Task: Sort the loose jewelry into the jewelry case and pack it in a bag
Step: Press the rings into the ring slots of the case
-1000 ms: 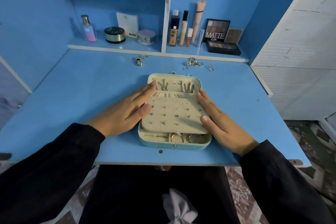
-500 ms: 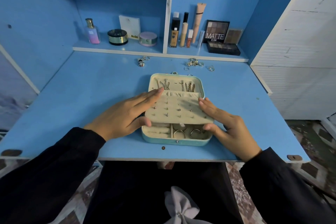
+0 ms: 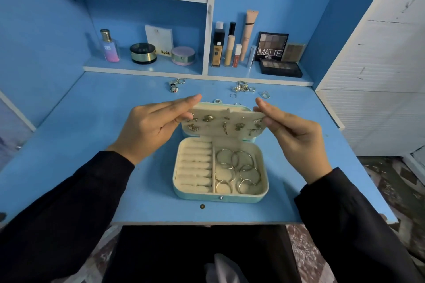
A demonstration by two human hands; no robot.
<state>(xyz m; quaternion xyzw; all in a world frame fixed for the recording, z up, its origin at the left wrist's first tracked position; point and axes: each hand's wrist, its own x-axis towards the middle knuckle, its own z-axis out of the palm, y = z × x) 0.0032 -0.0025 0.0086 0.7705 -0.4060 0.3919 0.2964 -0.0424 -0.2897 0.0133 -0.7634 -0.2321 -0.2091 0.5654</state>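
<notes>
Jewelry case (image 3: 220, 199) sits open on blue desk (image 3: 69, 140) below shelf (image 3: 142, 68).

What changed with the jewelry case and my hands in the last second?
The left hand and right hand went from lying flat to pinching the earring panel by its sides and swung it up and back, uncovering the ring rolls and hoop earrings. The jewelry case and loose rings behind it stayed put.

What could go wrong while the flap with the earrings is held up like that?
The flap is only pinched at its top corners by the left hand and right hand; if it slips, it could drop onto the hoops below. The loose rings at the back of the table might get forgotten.
</notes>
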